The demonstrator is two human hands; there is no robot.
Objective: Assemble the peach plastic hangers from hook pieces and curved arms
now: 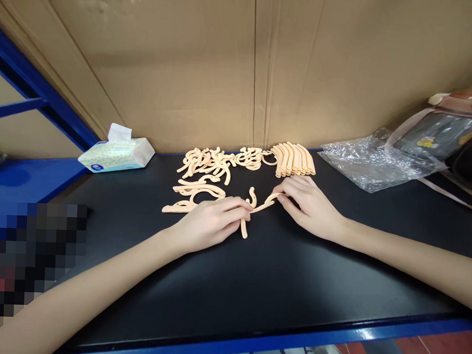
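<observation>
Between my hands is a peach plastic folding hanger (264,205), with a curved hook (252,196) at its top and one arm (244,229) pointing down toward me. My left hand (221,220) has its fingers pinched on the middle of the hanger, hiding the joint. At the right, my right hand (302,202) grips the far end of the other arm between thumb and forefinger. Beside my left hand lie folded hanger pieces (199,188), partly covered by it. Behind my right hand a row of curved hanger arms (294,159) is stacked side by side.
Loose hooks and curved parts (205,161) are heaped along the back, with more hooks (249,158) beside them. A tissue pack (116,153) stands at the left. Clear plastic wrap (372,161) and a strapped bottle (434,132) lie right. Cardboard (178,66) backs the black table (255,291).
</observation>
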